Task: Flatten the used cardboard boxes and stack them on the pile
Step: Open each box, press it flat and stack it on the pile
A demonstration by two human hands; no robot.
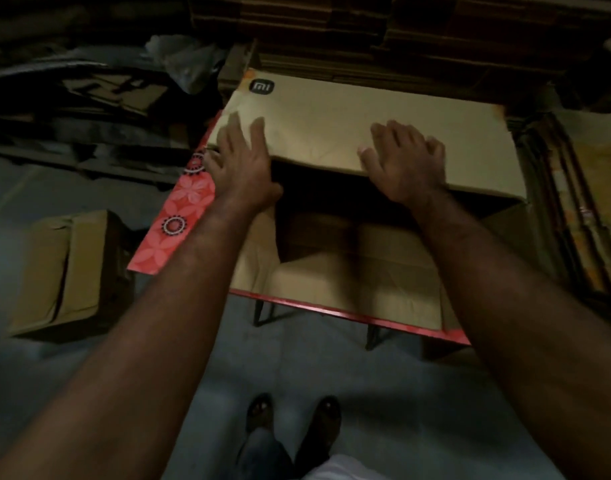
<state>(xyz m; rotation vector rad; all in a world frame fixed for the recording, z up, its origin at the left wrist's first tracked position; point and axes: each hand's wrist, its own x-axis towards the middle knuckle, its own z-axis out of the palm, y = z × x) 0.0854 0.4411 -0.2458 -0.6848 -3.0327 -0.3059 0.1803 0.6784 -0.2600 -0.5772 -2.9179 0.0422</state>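
Note:
A large brown cardboard box (332, 126) with a dark logo at its far left corner lies on a table, its near side open and dark inside. My left hand (240, 161) rests flat on the box's top panel at the left, fingers spread. My right hand (406, 161) presses on the same panel's near edge to the right, fingers loosely bent. Under the raised panel lie the box's lower flaps (359, 275). A tall pile of flattened cardboard (366, 36) stands right behind the box.
The table has a red floral cloth (179, 216) and thin metal legs. A smaller brown box (61, 271) sits on the grey floor to the left. Dark cardboard scraps and a plastic bag (183, 60) lie at far left. More flattened sheets (574, 209) stand at right. My feet show below.

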